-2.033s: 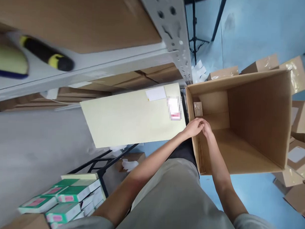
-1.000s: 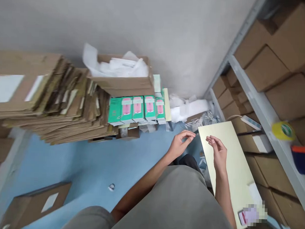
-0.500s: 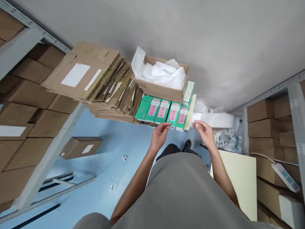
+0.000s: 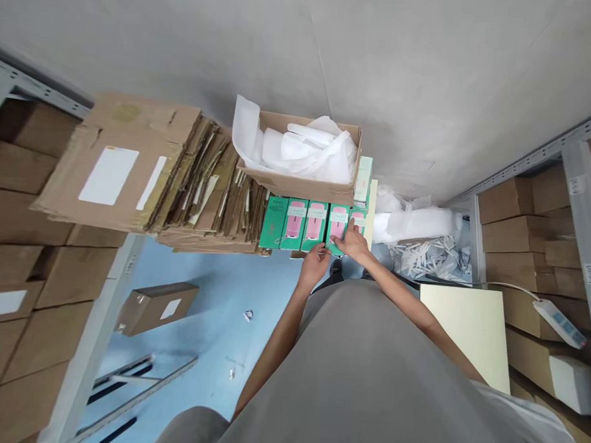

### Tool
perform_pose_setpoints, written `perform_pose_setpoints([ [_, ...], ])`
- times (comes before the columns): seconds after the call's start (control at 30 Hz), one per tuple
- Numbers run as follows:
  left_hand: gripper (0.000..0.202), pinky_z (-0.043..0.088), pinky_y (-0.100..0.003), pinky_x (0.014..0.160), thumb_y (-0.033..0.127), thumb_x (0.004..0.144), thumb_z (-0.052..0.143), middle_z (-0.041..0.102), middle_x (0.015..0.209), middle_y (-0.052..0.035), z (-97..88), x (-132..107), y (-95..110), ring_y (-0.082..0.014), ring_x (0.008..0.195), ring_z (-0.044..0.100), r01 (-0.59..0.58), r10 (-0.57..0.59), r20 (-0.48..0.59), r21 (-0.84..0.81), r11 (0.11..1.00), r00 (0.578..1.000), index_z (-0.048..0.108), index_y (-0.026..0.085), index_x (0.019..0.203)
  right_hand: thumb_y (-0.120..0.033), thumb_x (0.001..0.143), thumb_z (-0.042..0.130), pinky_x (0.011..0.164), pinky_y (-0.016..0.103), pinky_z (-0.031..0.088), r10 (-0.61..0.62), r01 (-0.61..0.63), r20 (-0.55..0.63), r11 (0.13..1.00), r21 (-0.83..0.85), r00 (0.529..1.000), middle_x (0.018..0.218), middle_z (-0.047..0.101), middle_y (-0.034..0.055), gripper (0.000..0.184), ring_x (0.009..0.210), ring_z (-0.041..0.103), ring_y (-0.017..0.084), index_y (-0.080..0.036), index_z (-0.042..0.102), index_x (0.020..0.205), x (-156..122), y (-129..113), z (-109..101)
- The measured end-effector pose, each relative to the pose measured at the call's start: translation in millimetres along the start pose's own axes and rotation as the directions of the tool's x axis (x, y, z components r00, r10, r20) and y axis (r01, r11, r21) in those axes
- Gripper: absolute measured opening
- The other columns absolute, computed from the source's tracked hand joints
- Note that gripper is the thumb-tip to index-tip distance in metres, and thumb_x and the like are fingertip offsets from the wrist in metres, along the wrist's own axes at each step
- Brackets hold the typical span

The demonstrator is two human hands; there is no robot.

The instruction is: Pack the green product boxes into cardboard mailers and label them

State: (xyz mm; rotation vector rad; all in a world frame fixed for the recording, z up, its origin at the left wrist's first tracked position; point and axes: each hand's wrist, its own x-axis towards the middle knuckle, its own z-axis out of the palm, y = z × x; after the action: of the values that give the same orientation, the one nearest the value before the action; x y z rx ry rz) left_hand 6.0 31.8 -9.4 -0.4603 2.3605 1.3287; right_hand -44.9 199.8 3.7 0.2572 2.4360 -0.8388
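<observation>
A row of green boxes with pink pictures (image 4: 311,223) stands on the floor under an open carton of white foam wrap (image 4: 305,151). My right hand (image 4: 353,241) rests on the front of the right-most green boxes, one finger pointing up against them, holding nothing that I can see. My left hand (image 4: 315,265) is just below the row, fingertips touching the bottom edge of a green box, fingers slightly spread and empty.
A tall stack of flattened cardboard (image 4: 146,171) lies left of the green boxes. Metal shelving with brown cartons (image 4: 528,217) stands on the right, more cartons on the left. A pale yellow board (image 4: 471,331) and a power strip (image 4: 561,321) are at right. A small carton (image 4: 157,304) sits on the blue floor.
I turned away from the big open carton toward the wall. Both hands moved forward from in front of my body onto the row of green boxes.
</observation>
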Motion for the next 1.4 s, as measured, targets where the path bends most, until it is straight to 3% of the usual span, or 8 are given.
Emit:
perform_pose_setpoints([
  [0.33,0.022,0.066,-0.049,0.11,0.029,0.096,0.075,0.088,0.115,-0.0119,-17.6,10,-15,-0.0304,0.111,0.085,-0.131,0.163,0.28,-0.131,0.983,0.946,0.075,0.021,0.117,-0.044,0.108,0.068,0.11,0.053,0.059,0.213,-0.226,-0.161,0.972,-0.064,0.964,0.165,0.055,0.0332,0.116,0.132,0.077,0.045,-0.015,-0.013,0.186,-15,-57,14],
  [0.53,0.022,0.067,-0.047,0.109,0.032,0.1,0.071,0.086,0.11,-0.0116,-39.8,20,-27,-0.0289,0.109,0.085,-0.13,0.179,0.396,-0.148,0.98,0.901,0.073,0.02,0.117,-0.04,0.103,0.071,0.11,0.052,0.059,0.303,-0.313,-0.23,0.95,-0.008,0.925,0.162,0.062,0.0303,0.112,0.13,0.078,0.044,-0.016,0.002,0.188,-39,-68,18],
  [0.73,0.05,0.07,-0.048,0.102,0.062,0.103,0.074,0.077,0.145,-0.0188,-38.4,17,-25,-0.0324,0.126,0.081,-0.024,0.085,0.505,-0.127,0.992,0.859,0.071,0.02,0.129,-0.047,0.096,0.079,0.115,0.057,0.058,0.393,-0.313,-0.363,0.914,0.259,0.845,0.158,0.07,0.0262,0.109,0.133,0.076,0.047,-0.015,0.026,0.185,-96,-40,17],
  [0.8,0.058,0.072,-0.047,0.1,0.066,0.1,0.078,0.071,0.157,-0.0191,-36.4,12,-17,-0.0345,0.136,0.076,0.079,0.058,0.617,-0.192,0.978,0.785,0.071,0.022,0.137,-0.049,0.091,0.085,0.116,0.056,0.059,0.443,-0.262,-0.412,0.866,0.425,0.796,0.151,0.075,0.023,0.109,0.13,0.077,0.045,-0.016,0.036,0.182,-116,-20,16],
  [0.93,0.074,0.073,-0.051,0.099,0.066,0.092,0.089,0.07,0.161,-0.0153,-28.3,-3,10,-0.0354,0.129,0.079,0.371,0.059,0.886,-0.251,0.894,0.459,0.068,0.031,0.153,-0.056,0.083,0.091,0.104,0.052,0.067,0.537,-0.053,-0.443,0.676,0.735,0.718,0.139,0.082,0.0156,0.109,0.108,0.083,0.035,-0.023,0.047,0.178,-157,22,18],
  [1.0,0.083,0.072,-0.053,0.102,0.059,0.087,0.096,0.074,0.155,-0.013,-17.7,-15,27,-0.0339,0.124,0.081,0.413,0.108,0.934,-0.252,0.875,0.342,0.064,0.034,0.159,-0.061,0.083,0.091,0.097,0.05,0.069,0.554,0.064,-0.446,0.576,0.815,0.703,0.141,0.08,0.0151,0.113,0.098,0.083,0.03,-0.025,0.045,0.179,-180,41,21],
  [1.2,0.093,0.071,-0.053,0.105,0.048,0.077,0.106,0.076,0.15,-0.0138,52.5,-75,69,-0.0384,0.13,0.079,0.291,0.167,0.967,-0.219,0.932,0.193,0.065,0.032,0.158,-0.076,0.087,0.087,0.101,0.053,0.071,0.58,0.292,-0.543,0.473,0.832,0.607,0.158,0.07,0.0173,0.124,0.111,0.085,0.032,-0.033,0.027,0.186,-263,103,26],
  [1.4,0.098,0.072,-0.047,0.1,0.052,0.073,0.107,0.073,0.153,-0.0156,164.6,-158,78,-0.0358,0.131,0.077,-0.042,0.269,0.941,-0.266,0.963,0.203,0.064,0.03,0.159,-0.083,0.09,0.083,0.119,0.063,0.062,0.674,0.308,-0.679,0.606,0.734,0.291,0.175,0.056,0.0194,0.112,0.145,0.07,0.04,-0.036,0.039,0.182,-362,181,31],
])
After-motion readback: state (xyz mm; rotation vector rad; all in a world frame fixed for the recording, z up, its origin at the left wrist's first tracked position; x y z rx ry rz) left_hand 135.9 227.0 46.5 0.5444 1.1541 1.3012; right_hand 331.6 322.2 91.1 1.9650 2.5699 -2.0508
